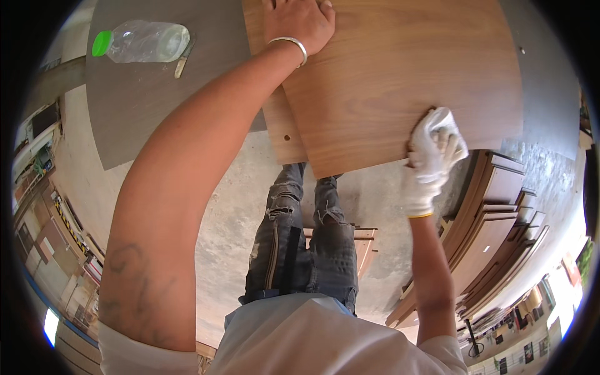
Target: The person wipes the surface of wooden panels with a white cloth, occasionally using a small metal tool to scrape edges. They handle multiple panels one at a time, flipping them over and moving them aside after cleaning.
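Observation:
A wood-grain board [400,75] lies at an angle over another wood-grain board [285,134], which shows along its left side with a small dark hole. My bare left hand [300,25], with a bangle at the wrist, rests on the boards near the top of the view. Its thumb and fingers are apart, and the fingertips run partly out of the picture. My right hand [428,178] wears a white knit glove and grips a white cloth [431,128]. That cloth touches the top board near its front edge, right of the middle; hand and cloth are slightly blurred.
On the grey sheet [215,94] at left lie a clear plastic bottle with a green cap [144,42] and a small knife-like tool [181,65]. Stacked brown boards [490,219] stand on the floor at right. Another grey surface [550,87] extends beyond the board's right edge.

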